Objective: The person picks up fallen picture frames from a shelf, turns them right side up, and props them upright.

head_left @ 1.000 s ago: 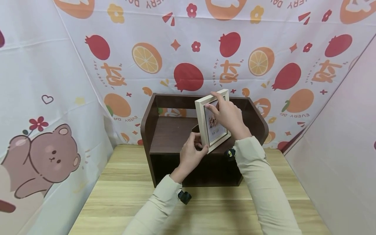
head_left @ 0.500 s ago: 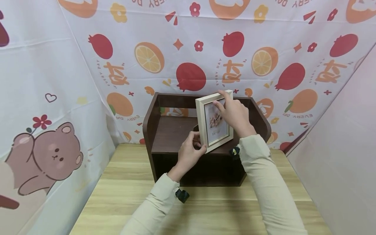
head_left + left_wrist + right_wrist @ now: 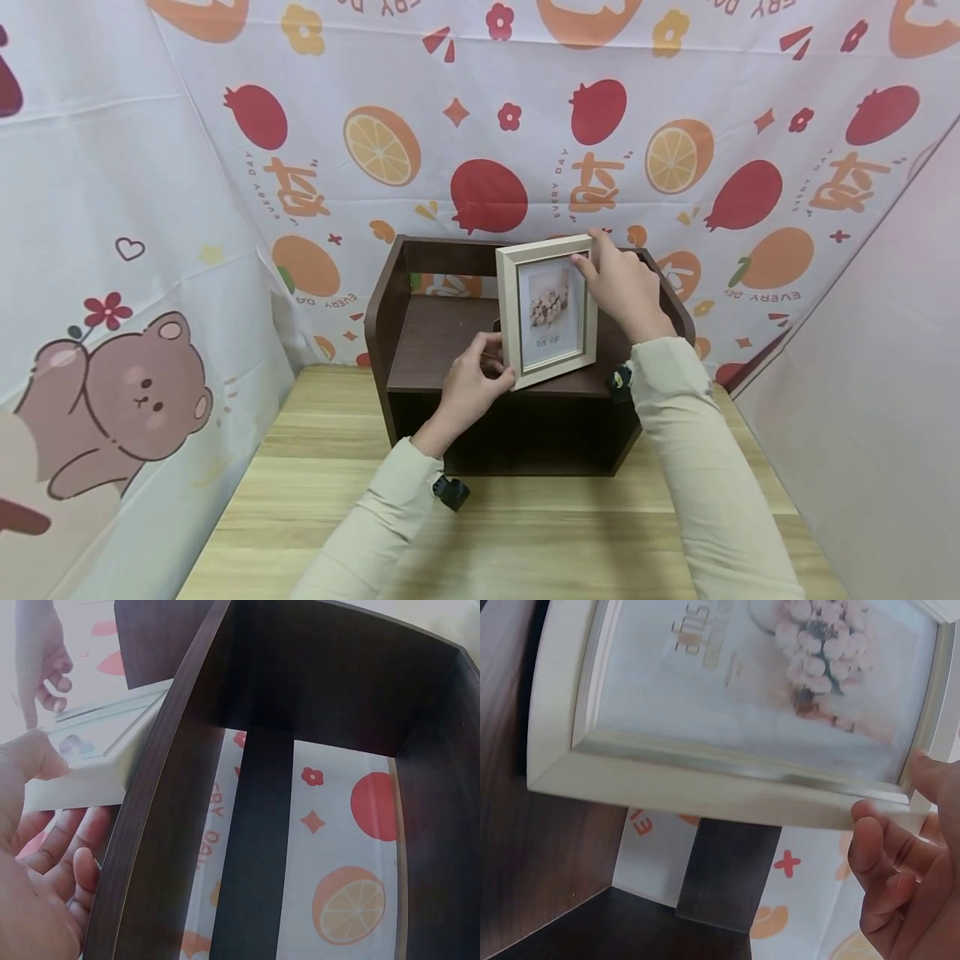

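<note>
A cream photo frame (image 3: 551, 304) with a picture of pale pink flowers stands nearly upright, slightly tilted, over the upper board of a dark brown shelf unit (image 3: 438, 337). My left hand (image 3: 472, 382) pinches its lower left corner, with the thumb on the front and the fingers behind. At the upper right corner, my right hand (image 3: 628, 287) holds the frame, thumb on the front edge and other fingers partly hidden behind. In the right wrist view, several curled fingers of the right hand (image 3: 907, 877) lie beside the frame's border.
The shelf unit has raised side panels (image 3: 381, 321) and a dark lower compartment (image 3: 525, 433). It stands on a light wooden table (image 3: 315, 500). A fruit-print cloth (image 3: 420, 75) hangs behind, and a bear-print cloth (image 3: 135, 400) hangs at the left.
The photo frame has turned so its front faces me more squarely. My right hand has moved right with its upper corner, and my left hand has shifted slightly left.
</note>
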{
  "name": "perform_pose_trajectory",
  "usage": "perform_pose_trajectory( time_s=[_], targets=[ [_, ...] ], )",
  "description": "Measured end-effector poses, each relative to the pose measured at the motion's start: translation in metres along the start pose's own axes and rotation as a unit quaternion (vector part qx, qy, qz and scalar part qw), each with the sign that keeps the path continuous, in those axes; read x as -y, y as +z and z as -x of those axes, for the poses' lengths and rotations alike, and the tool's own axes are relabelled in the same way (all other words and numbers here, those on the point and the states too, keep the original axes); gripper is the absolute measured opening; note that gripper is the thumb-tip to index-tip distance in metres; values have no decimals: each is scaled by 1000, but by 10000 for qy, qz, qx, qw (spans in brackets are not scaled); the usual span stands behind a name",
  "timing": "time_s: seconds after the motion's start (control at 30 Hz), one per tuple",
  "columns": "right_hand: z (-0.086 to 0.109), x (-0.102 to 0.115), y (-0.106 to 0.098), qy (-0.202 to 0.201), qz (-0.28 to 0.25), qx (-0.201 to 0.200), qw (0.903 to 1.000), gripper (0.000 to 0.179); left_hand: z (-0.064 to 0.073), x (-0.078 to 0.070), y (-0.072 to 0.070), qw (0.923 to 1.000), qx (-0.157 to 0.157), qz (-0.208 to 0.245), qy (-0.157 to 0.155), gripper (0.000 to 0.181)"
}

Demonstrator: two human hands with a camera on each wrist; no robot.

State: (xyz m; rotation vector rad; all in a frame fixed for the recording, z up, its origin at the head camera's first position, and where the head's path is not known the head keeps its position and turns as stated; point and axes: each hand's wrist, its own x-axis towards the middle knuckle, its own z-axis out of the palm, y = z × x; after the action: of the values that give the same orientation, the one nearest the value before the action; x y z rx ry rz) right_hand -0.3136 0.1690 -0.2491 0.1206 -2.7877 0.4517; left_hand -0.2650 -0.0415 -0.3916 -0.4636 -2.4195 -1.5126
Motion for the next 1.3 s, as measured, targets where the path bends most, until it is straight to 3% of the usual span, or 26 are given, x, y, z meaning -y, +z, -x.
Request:
perform_pose_trajectory(
  time_s=[0.47,1.3],
  targets=[
    [4,-17,4,-281,-204,-526,9980,50,-3,6,-9,9998,127,157,-88,42],
    [20,-20,6,-186,-314,-648,9972,50,-10,15,-18,9975,285,461,-461,51]
  ],
)
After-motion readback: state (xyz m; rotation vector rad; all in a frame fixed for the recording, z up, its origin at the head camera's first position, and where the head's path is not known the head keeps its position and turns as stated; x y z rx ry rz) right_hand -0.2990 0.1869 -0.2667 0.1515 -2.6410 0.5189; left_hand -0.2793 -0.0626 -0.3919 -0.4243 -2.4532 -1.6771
